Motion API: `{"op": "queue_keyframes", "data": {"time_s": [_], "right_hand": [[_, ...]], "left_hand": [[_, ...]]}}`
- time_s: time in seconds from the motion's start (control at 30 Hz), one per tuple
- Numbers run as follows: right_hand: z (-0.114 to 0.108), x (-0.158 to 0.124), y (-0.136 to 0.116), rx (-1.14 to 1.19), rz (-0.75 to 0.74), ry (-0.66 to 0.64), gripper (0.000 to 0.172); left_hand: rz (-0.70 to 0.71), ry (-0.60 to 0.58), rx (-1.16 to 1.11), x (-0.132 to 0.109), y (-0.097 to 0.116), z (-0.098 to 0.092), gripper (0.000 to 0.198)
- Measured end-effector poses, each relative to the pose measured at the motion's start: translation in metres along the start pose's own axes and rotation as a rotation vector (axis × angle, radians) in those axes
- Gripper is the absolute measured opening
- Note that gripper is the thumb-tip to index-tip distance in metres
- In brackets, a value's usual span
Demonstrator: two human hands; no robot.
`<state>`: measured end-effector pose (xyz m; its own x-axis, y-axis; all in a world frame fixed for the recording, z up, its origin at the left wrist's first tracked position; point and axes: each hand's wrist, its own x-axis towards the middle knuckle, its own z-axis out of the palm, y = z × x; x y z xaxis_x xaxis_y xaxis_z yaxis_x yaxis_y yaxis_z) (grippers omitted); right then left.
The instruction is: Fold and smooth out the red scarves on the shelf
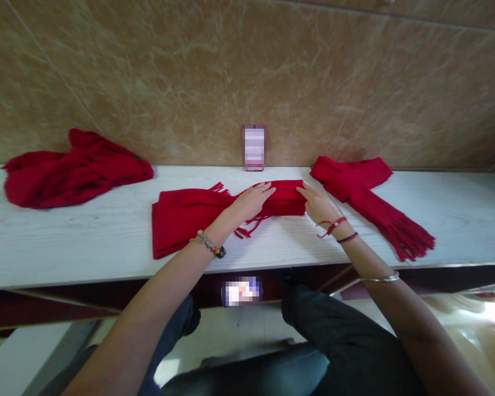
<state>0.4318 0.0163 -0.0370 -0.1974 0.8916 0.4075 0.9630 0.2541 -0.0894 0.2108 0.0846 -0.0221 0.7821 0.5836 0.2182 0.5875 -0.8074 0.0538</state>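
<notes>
A red fringed scarf lies partly folded on the white wooden shelf. My left hand rests on its middle with fingers stretched flat, pressing the fold down. My right hand touches the scarf's right end, fingers extended along the fabric edge. Beaded and string bracelets sit on both wrists.
A crumpled red scarf lies at the shelf's far left. Another red scarf with a fringe lies at the right. A small blurred card leans against the marble wall. My knees in dark trousers are below the shelf.
</notes>
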Motion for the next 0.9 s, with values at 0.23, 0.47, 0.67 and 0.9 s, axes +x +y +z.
{"op": "queue_keyframes", "data": {"time_s": [0.23, 0.47, 0.67, 0.9], "right_hand": [[0.003, 0.007, 0.0, -0.055, -0.086, 0.006, 0.056], [-0.008, 0.01, -0.004, -0.042, -0.196, -0.099, 0.053], [-0.014, 0.01, 0.0, 0.004, -0.023, -0.123, 0.047], [-0.004, 0.008, 0.019, -0.003, -0.191, -0.205, 0.058]], "left_hand": [[-0.005, 0.041, 0.007, -0.003, -0.001, -0.006, 0.065], [-0.041, 0.092, -0.014, -0.015, 0.007, -0.003, 0.065], [-0.004, 0.156, -0.082, -0.02, -0.006, -0.004, 0.069], [0.045, -0.142, -0.095, -0.027, -0.009, 0.0, 0.08]]}}
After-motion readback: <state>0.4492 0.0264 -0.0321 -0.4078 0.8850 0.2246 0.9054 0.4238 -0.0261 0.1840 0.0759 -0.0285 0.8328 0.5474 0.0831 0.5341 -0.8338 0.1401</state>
